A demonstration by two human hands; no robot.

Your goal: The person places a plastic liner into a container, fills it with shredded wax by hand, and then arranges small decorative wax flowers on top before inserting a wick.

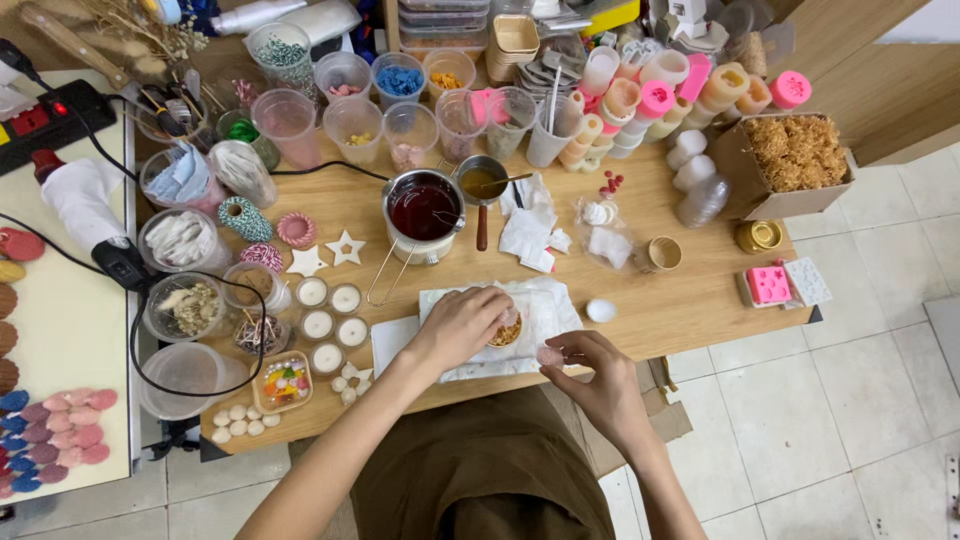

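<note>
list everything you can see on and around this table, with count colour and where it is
wooden table: one, light brown, centre
metal pot: one, silver with dark red liquid, mid table
small pan: one, silver with amber liquid, right of the pot
plastic cups: about a dozen, clear, back row
white candles: five, round, left of the hands
star shapes: two, white, left of the pot
twine spools: three, green, pink and red-white, left side
cardboard box: one, brown, holding straw-like filling, right edge
pink mould: one, right front corner
power strip: one, black and red, far left
white cloth: one, under the hands
small cup: one, golden, under the left hand
left hand: on the small cup
right hand: pinching a small pale pink piece
</note>
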